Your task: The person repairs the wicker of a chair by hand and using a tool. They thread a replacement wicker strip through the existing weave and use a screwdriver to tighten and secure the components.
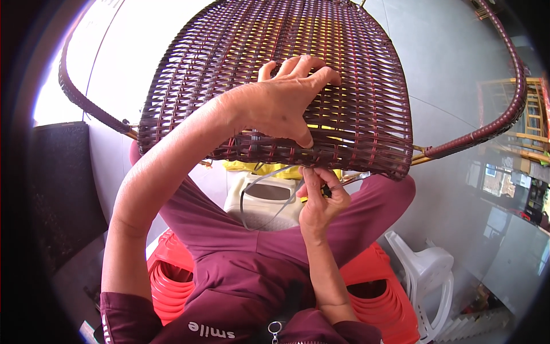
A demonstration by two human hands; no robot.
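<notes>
A dark brown-red wicker chair seat (372, 109), woven from flat strips, stands tilted before me, its lower edge above my knees. My left hand (289, 100) lies open on the weave, fingers spread over it and thumb near the lower edge. Below that edge my right hand (323, 200) is closed in a pinch, thumb and finger against the rim. A tool with a black-and-yellow handle (326, 191) sits in its grip, a thin shaft pointing right; its exact kind is partly hidden. A loose strip (243, 200) loops down beside this hand.
Wrapped curved armrests (507, 109) stick out on both sides of the seat. A cream plastic jug (232, 203) and yellow material (240, 165) are between my legs. Red stacked stools (384, 304) are beneath me. A white plastic chair (427, 264) stands right, a dark panel (66, 189) left.
</notes>
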